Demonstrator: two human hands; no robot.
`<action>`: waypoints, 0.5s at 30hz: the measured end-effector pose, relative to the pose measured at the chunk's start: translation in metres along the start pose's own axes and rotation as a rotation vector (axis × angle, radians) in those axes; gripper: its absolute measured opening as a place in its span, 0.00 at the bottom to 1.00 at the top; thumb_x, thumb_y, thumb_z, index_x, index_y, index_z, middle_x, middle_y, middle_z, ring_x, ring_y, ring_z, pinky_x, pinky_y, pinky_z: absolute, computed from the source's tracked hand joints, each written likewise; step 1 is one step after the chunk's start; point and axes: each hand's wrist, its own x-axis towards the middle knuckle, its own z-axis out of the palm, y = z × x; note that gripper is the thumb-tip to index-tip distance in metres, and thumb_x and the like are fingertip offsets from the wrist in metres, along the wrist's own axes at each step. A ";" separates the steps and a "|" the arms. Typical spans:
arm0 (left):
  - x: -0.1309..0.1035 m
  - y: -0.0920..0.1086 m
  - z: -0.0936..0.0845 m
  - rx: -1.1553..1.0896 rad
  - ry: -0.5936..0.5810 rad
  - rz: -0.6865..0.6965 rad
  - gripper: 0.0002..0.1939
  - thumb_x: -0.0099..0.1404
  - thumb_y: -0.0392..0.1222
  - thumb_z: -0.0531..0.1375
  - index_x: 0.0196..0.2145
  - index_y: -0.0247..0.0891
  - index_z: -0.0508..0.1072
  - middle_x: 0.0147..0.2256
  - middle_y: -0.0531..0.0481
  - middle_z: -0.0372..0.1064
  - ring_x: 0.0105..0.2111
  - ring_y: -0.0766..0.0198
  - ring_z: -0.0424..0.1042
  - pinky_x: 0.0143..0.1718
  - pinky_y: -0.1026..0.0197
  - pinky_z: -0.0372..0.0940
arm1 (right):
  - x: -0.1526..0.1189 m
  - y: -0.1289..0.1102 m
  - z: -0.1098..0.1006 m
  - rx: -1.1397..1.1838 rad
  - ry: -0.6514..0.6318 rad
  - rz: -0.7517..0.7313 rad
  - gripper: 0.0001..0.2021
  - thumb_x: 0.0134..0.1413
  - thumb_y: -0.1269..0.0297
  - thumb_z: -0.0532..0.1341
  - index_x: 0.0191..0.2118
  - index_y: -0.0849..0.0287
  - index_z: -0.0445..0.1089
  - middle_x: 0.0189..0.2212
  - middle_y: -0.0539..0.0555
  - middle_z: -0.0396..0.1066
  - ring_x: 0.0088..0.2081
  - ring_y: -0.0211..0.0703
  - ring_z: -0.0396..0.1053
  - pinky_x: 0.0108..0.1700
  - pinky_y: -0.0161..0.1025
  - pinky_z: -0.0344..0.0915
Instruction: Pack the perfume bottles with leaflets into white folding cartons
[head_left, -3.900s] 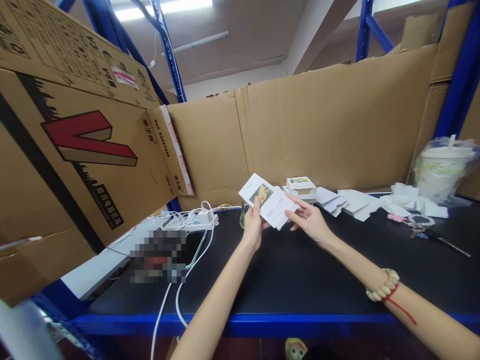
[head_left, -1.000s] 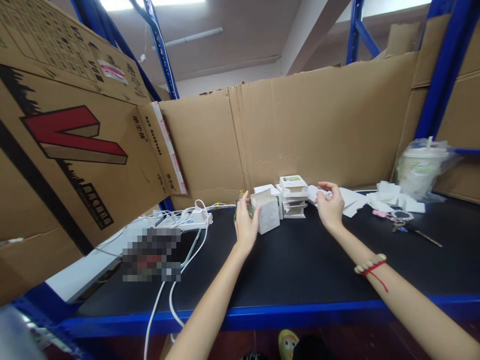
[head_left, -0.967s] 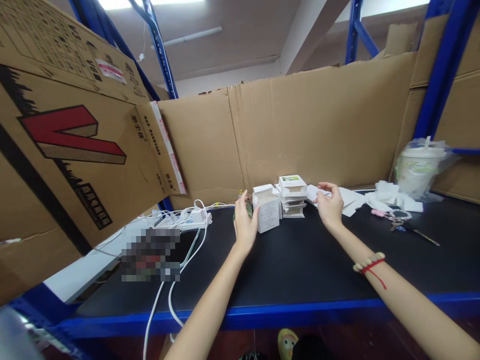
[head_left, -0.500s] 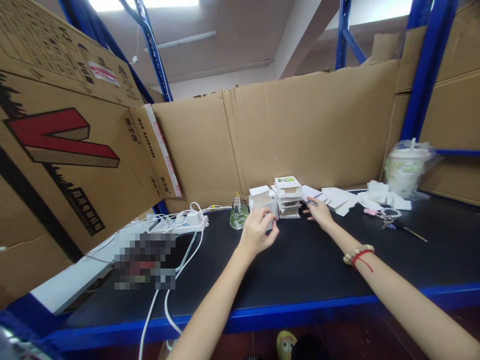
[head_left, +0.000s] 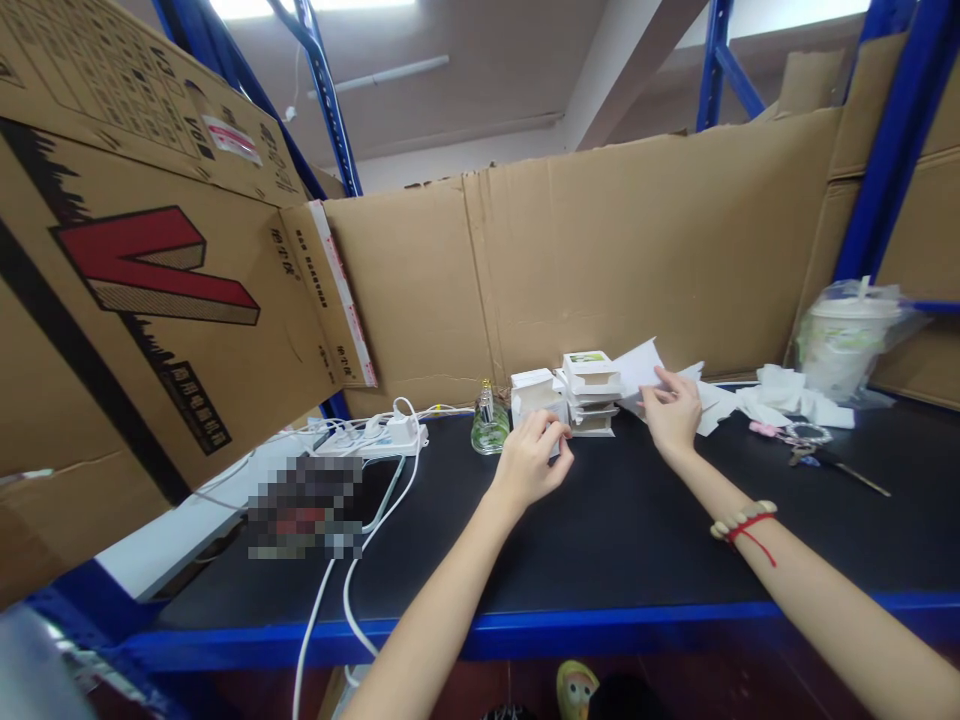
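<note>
My left hand [head_left: 534, 458] has its fingers bent around the front of a small white box [head_left: 538, 396], part of the left stack; the fingers hide much of the lower part. My right hand [head_left: 673, 412] pinches a flat white sheet [head_left: 637, 366], lifted and tilted behind the fingers. Between the hands stands a stack of small white boxes [head_left: 592, 384], with open ends and a green print on the top one. More flat white pieces [head_left: 716, 406] lie just right of the stack.
A glass bottle with green contents [head_left: 490, 430] stands left of the boxes. Further left are a power strip [head_left: 401, 430], white cables and a phone [head_left: 386, 490]. To the right are crumpled white papers [head_left: 784, 390], keys [head_left: 806, 455] and a lidded cup [head_left: 847, 335]. Cardboard walls [head_left: 660, 230] enclose the back.
My right hand has risen from the flat pieces and now holds up a white sheet. My left hand stays at the box. The whole view has shifted slightly.
</note>
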 end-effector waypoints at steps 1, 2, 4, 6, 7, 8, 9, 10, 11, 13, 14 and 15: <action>0.000 0.000 0.000 0.006 0.003 -0.004 0.08 0.59 0.32 0.48 0.29 0.37 0.65 0.28 0.49 0.64 0.30 0.65 0.67 0.30 0.65 0.63 | -0.001 -0.003 -0.001 -0.018 0.023 -0.041 0.16 0.39 0.66 0.57 0.37 0.65 0.68 0.41 0.60 0.61 0.34 0.45 0.71 0.32 0.42 0.72; 0.001 0.001 0.000 0.013 0.005 -0.013 0.08 0.59 0.32 0.48 0.30 0.37 0.66 0.29 0.49 0.64 0.30 0.65 0.67 0.30 0.65 0.63 | -0.002 -0.006 -0.001 -0.032 0.036 -0.073 0.15 0.40 0.65 0.56 0.37 0.64 0.68 0.40 0.59 0.61 0.33 0.44 0.71 0.31 0.42 0.72; 0.001 0.002 -0.001 0.023 0.011 -0.035 0.08 0.59 0.32 0.48 0.31 0.37 0.66 0.29 0.49 0.64 0.30 0.65 0.67 0.30 0.65 0.63 | -0.005 -0.009 -0.002 -0.034 0.041 -0.112 0.11 0.43 0.66 0.54 0.36 0.61 0.65 0.39 0.58 0.60 0.32 0.42 0.70 0.29 0.39 0.71; 0.002 0.002 -0.001 0.030 0.024 -0.041 0.08 0.59 0.32 0.49 0.32 0.37 0.66 0.30 0.48 0.64 0.30 0.65 0.67 0.31 0.65 0.64 | -0.006 -0.011 -0.001 -0.013 0.040 -0.125 0.09 0.45 0.66 0.53 0.36 0.60 0.62 0.39 0.57 0.59 0.32 0.40 0.69 0.26 0.37 0.70; 0.002 0.002 -0.001 0.033 0.029 -0.036 0.08 0.58 0.32 0.49 0.33 0.37 0.66 0.30 0.48 0.64 0.30 0.65 0.67 0.31 0.65 0.64 | -0.006 -0.010 -0.001 0.000 0.046 -0.126 0.09 0.45 0.66 0.52 0.36 0.59 0.61 0.39 0.57 0.59 0.32 0.40 0.69 0.25 0.37 0.70; 0.002 0.002 -0.001 0.037 0.031 -0.030 0.08 0.58 0.32 0.49 0.33 0.37 0.66 0.30 0.48 0.64 0.31 0.65 0.67 0.31 0.65 0.64 | -0.006 -0.010 0.000 0.016 0.054 -0.128 0.10 0.46 0.66 0.53 0.37 0.59 0.60 0.39 0.58 0.58 0.33 0.41 0.68 0.26 0.37 0.70; 0.002 0.001 -0.001 0.040 0.029 -0.026 0.08 0.58 0.32 0.49 0.33 0.37 0.65 0.30 0.48 0.64 0.31 0.64 0.67 0.31 0.65 0.64 | -0.005 -0.009 0.001 0.039 0.065 -0.134 0.11 0.46 0.65 0.54 0.38 0.58 0.59 0.40 0.58 0.58 0.34 0.41 0.67 0.27 0.38 0.70; 0.002 0.001 -0.001 0.042 0.026 -0.024 0.08 0.58 0.32 0.49 0.34 0.37 0.65 0.30 0.48 0.64 0.31 0.64 0.67 0.31 0.64 0.64 | -0.004 -0.008 0.001 0.069 0.080 -0.146 0.12 0.46 0.63 0.55 0.39 0.57 0.58 0.40 0.57 0.57 0.36 0.42 0.66 0.28 0.39 0.71; 0.002 0.001 0.000 0.044 0.022 -0.023 0.08 0.58 0.32 0.49 0.34 0.37 0.65 0.30 0.48 0.64 0.31 0.64 0.67 0.31 0.64 0.65 | -0.003 -0.008 0.002 0.104 0.102 -0.164 0.13 0.45 0.61 0.56 0.39 0.57 0.57 0.41 0.57 0.57 0.38 0.43 0.65 0.29 0.40 0.71; 0.001 0.000 0.001 0.043 0.017 -0.024 0.09 0.58 0.32 0.49 0.36 0.37 0.65 0.31 0.48 0.65 0.32 0.64 0.67 0.32 0.64 0.65 | -0.001 -0.008 0.003 0.173 0.146 -0.217 0.14 0.45 0.57 0.56 0.38 0.55 0.56 0.41 0.56 0.56 0.42 0.45 0.63 0.31 0.43 0.71; 0.001 0.000 0.002 0.043 0.022 -0.027 0.10 0.58 0.32 0.50 0.38 0.37 0.64 0.32 0.48 0.65 0.33 0.63 0.68 0.33 0.63 0.66 | -0.001 -0.009 0.004 0.199 0.161 -0.249 0.14 0.46 0.56 0.56 0.38 0.55 0.55 0.41 0.56 0.56 0.42 0.46 0.62 0.31 0.44 0.71; 0.001 0.000 0.002 0.043 0.035 -0.032 0.11 0.59 0.33 0.50 0.41 0.37 0.63 0.33 0.47 0.65 0.34 0.63 0.68 0.34 0.63 0.66 | -0.001 -0.010 0.004 0.216 0.168 -0.285 0.14 0.47 0.54 0.55 0.38 0.54 0.55 0.40 0.56 0.56 0.42 0.46 0.61 0.32 0.45 0.70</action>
